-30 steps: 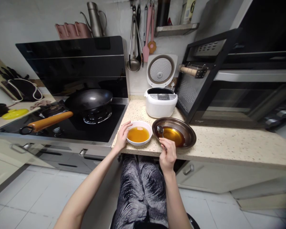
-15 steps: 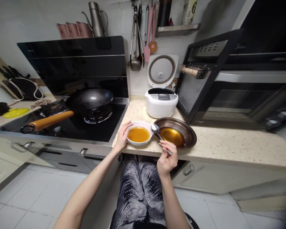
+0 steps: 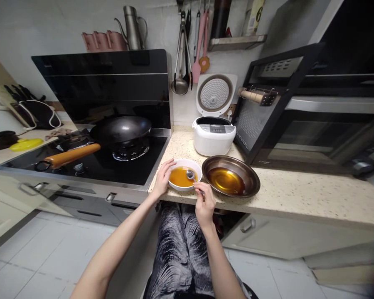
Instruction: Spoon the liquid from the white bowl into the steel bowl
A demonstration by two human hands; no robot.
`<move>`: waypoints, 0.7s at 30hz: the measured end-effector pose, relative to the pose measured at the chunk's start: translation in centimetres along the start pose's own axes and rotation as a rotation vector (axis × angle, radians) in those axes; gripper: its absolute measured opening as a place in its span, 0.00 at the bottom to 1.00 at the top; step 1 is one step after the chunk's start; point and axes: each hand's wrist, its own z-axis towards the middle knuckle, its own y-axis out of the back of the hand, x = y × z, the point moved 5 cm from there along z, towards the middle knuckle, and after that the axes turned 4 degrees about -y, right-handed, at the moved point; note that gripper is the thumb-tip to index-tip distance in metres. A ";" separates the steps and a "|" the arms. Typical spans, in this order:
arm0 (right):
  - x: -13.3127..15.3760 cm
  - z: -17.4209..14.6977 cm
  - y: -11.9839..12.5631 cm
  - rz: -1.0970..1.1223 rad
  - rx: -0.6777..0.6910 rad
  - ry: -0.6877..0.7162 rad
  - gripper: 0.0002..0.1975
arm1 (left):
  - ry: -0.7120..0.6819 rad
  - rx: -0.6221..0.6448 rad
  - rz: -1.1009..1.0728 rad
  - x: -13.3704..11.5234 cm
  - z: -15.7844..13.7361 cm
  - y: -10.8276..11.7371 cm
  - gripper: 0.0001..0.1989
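A white bowl (image 3: 185,188) of amber liquid stands near the counter's front edge. My left hand (image 3: 162,178) grips the bowl's left rim, steadying it. In my right hand (image 3: 205,203) a metal spoon (image 3: 190,174) is pinched by its handle. The spoon's head is over or in the liquid at the bowl's right side; I cannot tell whether it touches the surface. Just to the right of the bowl sits a wide, dark metal dish (image 3: 252,181), also with amber liquid in it.
Behind the dish is a white rice cooker (image 3: 214,141) with its lid up. To the left, a wok (image 3: 123,128) with a wooden handle rests on the gas hob (image 3: 140,172). An oven (image 3: 318,137) stands at the right.
My right hand has moved left with the spoon, from above the dark dish to the white bowl. My left hand stays at the bowl's rim. The view has shifted slightly.
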 end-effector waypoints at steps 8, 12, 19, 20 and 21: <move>-0.5 -0.1 -0.3 0.020 0.002 -0.037 0.08 | -0.013 0.003 0.007 -0.1 0.0 0.0 0.20; -0.8 -0.1 -0.4 0.054 -0.012 -0.110 0.07 | -0.016 0.002 0.000 -0.2 0.0 0.0 0.20; -1.8 -0.6 -0.6 0.176 -0.059 -0.262 0.08 | 0.005 -0.002 0.005 -0.1 0.0 0.0 0.20; -1.8 -0.7 -0.7 0.179 -0.067 -0.257 0.08 | 0.007 -0.001 0.004 -0.1 0.0 0.0 0.20; -1.8 -0.8 -0.7 0.179 -0.074 -0.250 0.09 | 0.007 -0.001 0.003 -0.1 0.0 0.0 0.20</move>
